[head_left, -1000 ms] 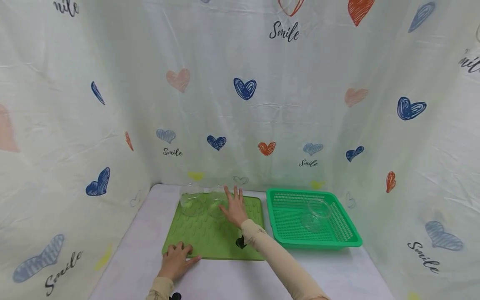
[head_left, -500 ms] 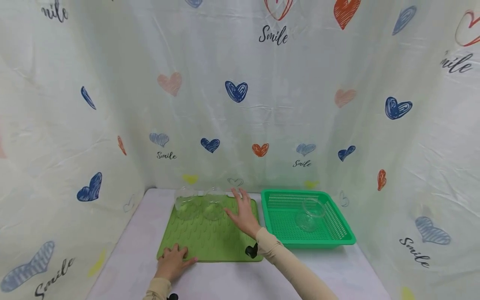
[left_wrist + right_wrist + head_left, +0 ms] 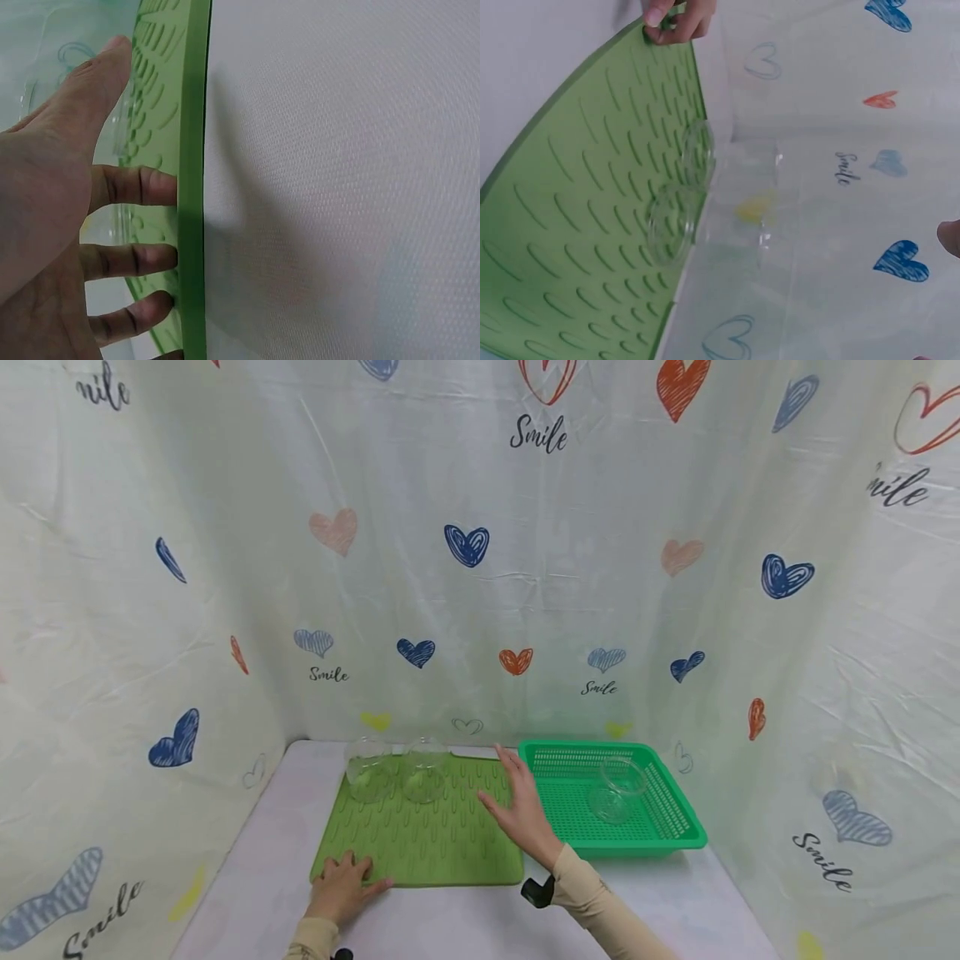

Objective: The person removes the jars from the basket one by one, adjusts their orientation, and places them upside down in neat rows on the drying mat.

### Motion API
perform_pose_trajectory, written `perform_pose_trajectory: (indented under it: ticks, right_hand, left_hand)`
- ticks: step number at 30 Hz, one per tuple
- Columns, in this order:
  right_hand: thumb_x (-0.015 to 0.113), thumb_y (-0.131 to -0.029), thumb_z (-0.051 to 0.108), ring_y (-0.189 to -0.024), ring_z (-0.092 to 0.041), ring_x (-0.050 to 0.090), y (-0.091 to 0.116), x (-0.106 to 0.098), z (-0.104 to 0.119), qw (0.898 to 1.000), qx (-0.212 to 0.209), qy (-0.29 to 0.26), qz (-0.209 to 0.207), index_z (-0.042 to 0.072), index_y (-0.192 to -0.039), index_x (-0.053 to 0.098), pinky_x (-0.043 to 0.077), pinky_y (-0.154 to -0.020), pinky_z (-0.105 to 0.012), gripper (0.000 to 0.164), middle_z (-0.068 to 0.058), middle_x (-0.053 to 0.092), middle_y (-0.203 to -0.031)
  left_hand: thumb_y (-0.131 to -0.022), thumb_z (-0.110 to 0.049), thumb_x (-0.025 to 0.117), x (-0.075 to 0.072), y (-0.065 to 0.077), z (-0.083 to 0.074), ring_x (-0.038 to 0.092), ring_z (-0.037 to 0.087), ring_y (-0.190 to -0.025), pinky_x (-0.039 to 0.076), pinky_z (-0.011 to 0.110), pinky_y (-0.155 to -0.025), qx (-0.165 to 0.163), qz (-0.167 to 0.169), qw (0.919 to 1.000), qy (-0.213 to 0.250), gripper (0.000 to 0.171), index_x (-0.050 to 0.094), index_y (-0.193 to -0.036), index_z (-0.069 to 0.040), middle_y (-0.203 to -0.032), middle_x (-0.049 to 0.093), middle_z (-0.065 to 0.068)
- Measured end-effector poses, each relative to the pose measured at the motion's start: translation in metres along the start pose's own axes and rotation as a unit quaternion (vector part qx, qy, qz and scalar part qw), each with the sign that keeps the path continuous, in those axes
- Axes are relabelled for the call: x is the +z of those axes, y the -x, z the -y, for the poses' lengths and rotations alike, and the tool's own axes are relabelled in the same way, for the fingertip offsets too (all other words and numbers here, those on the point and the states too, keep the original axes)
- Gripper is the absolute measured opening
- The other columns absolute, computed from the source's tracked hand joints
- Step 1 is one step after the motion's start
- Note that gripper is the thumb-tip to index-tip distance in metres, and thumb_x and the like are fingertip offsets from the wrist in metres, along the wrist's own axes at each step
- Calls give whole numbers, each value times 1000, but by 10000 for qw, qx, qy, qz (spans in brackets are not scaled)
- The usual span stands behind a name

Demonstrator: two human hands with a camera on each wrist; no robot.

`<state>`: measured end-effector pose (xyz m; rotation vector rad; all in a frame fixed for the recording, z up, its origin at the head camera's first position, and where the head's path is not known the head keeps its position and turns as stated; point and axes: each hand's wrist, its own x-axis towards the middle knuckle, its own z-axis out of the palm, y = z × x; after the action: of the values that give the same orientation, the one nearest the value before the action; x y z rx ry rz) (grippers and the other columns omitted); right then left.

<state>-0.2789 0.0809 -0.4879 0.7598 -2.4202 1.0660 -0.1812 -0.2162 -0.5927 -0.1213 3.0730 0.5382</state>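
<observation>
My left hand (image 3: 341, 889) rests its fingertips on the front left edge of a green drying mat (image 3: 435, 852) with raised ridges. The left wrist view shows those fingers (image 3: 142, 259) spread along the mat's edge. My right hand (image 3: 525, 814) is held over the mat's right side with fingers extended and nothing in it. Two clear glasses, a left one (image 3: 369, 772) and a right one (image 3: 424, 772), stand side by side at the back left of the mat. Another clear glass (image 3: 615, 793) leans inside the green plastic basket (image 3: 618, 847).
The basket stands just right of the mat on the white tabletop (image 3: 427, 927). A white curtain (image 3: 480, 602) printed with hearts closes off the back and both sides. Dark wrist cameras sit on both wrists.
My right hand has drawn away from the right glass on the mat, moving right and a little nearer. My left hand stays on the mat's edge. The head view has shifted slightly.
</observation>
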Motion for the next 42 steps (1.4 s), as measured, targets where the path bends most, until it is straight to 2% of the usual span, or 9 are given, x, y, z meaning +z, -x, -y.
perform_pose_trajectory:
  ticks: [5,10,12,17,22,28,34,39,42]
  right_hand:
    - [70,-89,33,-138,-31,37,18,-12,-1,9992,108,-165,-337,23,-153,26,40,-104,-59,78,-11,36,-150]
    - [71,-89,30,-139,-31,35,40,-21,-7,9972,486,-392,-412,25,-153,27,38,-104,-61,78,-11,33,-153]
    - [71,-89,29,-139,-33,34,47,-23,-10,9965,585,-414,-436,24,-153,27,38,-104,-62,78,-13,33,-153]
    - [73,-87,27,-139,-35,33,58,-36,-27,9949,719,-276,-650,19,-153,27,36,-105,-63,81,-16,34,-151]
    - [73,-87,26,-138,-39,32,60,-56,-50,9893,1055,-188,-992,19,-153,26,35,-103,-66,82,-20,31,-151]
    - [73,-87,29,-136,-43,31,56,-82,-75,9751,1794,128,-1295,18,-154,23,34,-103,-66,84,-24,31,-148]
    - [73,-86,32,-137,-50,23,52,-101,-95,9586,2476,286,-1374,12,-155,14,31,-103,-70,93,-32,20,-150]
    - [76,-83,34,-140,-51,16,52,-111,-111,9420,3113,30,-1250,10,-156,0,27,-107,-68,107,-33,13,-153]
    - [76,-83,37,-143,-50,6,51,-117,-118,9253,3608,-381,-1107,13,-154,-15,21,-112,-66,117,-29,0,-158]
  left_hand:
    - [-80,-64,63,2,-3,3,47,55,-106,42,73,-80,-1,44,10000,-21,54,66,-99,-14,-113,55,23]
    - [-79,-66,63,5,-2,5,48,52,-105,42,73,-80,21,-29,10000,-28,56,66,-100,-14,-108,55,20]
    - [-78,-66,62,5,-1,5,48,51,-105,42,73,-80,-9,-33,10000,-48,53,65,-95,-16,-106,54,19]
    - [-79,-64,63,6,-2,5,48,52,-103,43,73,-77,-11,-31,9999,-112,48,61,-89,-17,-105,54,19]
    - [-80,-64,63,5,-1,3,48,52,-104,42,74,-78,22,-51,10000,-82,49,63,-91,-16,-106,55,19]
    - [-79,-63,64,4,0,1,49,48,-101,42,73,-79,9,-92,9999,-57,49,62,-91,-16,-102,53,17]
    - [-80,-62,64,6,-1,4,50,45,-98,42,73,-79,43,-119,9999,-63,46,57,-84,-17,-96,51,13]
    - [-81,-61,64,5,-1,5,50,44,-97,43,71,-77,66,-69,10000,-21,44,55,-82,-18,-94,49,11]
    - [-81,-61,64,4,0,4,49,44,-97,43,71,-77,68,-16,10000,9,44,55,-83,-18,-95,49,11]
